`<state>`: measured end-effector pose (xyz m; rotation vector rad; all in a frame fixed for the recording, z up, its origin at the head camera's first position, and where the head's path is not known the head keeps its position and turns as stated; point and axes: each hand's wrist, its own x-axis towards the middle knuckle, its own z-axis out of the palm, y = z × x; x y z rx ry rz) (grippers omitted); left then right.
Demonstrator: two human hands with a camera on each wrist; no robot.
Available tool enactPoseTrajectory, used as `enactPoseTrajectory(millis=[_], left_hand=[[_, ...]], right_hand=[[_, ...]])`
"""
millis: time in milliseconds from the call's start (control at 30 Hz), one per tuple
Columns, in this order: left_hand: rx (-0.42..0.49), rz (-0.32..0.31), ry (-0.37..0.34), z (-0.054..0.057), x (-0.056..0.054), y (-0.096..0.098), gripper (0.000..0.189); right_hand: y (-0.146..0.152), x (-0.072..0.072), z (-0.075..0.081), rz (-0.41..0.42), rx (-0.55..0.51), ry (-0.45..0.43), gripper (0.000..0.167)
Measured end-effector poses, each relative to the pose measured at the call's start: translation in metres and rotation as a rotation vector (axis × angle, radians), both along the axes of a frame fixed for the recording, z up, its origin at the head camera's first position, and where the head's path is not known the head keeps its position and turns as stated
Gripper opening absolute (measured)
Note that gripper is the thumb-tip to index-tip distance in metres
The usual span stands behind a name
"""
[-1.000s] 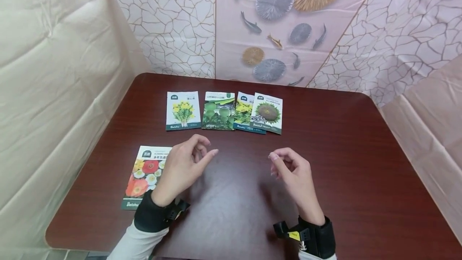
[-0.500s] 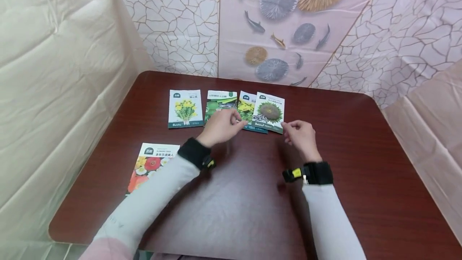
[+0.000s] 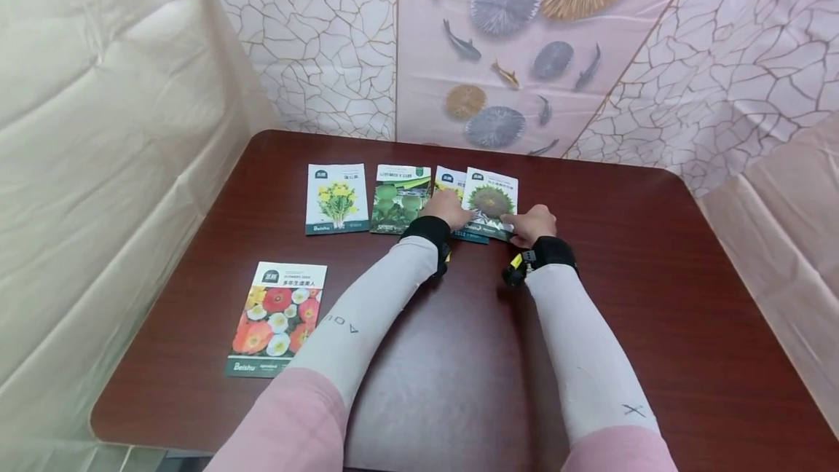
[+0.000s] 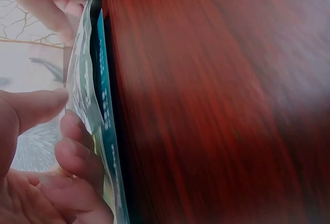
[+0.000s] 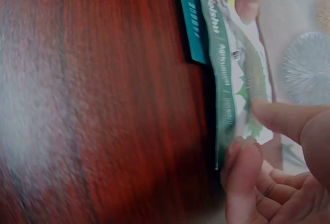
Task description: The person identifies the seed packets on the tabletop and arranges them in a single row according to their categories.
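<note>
A sunflower seed packet (image 3: pixel 491 199) lies at the back of the table, overlapping a yellow-flowered packet (image 3: pixel 449 178) on its left. My left hand (image 3: pixel 448 208) is at the sunflower packet's left side, its thumb and index finger pinching the edge near the lower corner. At the lower right corner, my right hand (image 3: pixel 534 223) pinches the same packet, thumb on the printed face. In the right wrist view, the sunflower packet's green bottom band (image 5: pixel 224 95) stands slightly off the teal-banded packet (image 5: pixel 193 23). My left hand hides part of the packet underneath.
Left of the hands lie a green-leaf packet (image 3: pixel 400 199) and a yellow-bouquet packet (image 3: pixel 337 197). A larger poppy packet (image 3: pixel 278 312) lies nearer, partly behind my left sleeve. Patterned cloth (image 3: pixel 494 57) hangs behind the brown table (image 3: pixel 655 297).
Both hands have reached forward from above the middle of the table to the sunflower packet and taken hold of its sides. The other packets lie as before.
</note>
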<state>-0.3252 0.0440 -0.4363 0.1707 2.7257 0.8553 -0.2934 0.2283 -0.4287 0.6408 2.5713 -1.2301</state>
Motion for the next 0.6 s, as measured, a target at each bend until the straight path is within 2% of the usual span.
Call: enactPoseTrajectory(millis=[200,267,367,500,600], left_hand=[[-0.016,0.068,0.022,-0.002,-0.002,0.003,0.045],[-0.015,0.077,0.041,-0.004,-0.003,0.003,0.046],[0.032,0.076,0.038,-0.007,-0.002,0.001,0.045],[0.11,0.077,0.031,-0.006,0.003,-0.008,0.046],[0.154,0.054,0.105,0.001,0.013,-0.021,0.046]], right_hand=[[-0.005,-0.003,-0.001,-0.016,0.018,-0.005,0.043],[-0.006,-0.002,0.0,-0.037,-0.004,-0.007,0.041],[-0.006,0.0,0.001,-0.07,-0.029,0.007,0.034],[-0.01,0.009,0.006,-0.048,-0.023,0.089,0.021],[-0.016,0.022,0.014,-0.008,-0.023,0.177,0.022]])
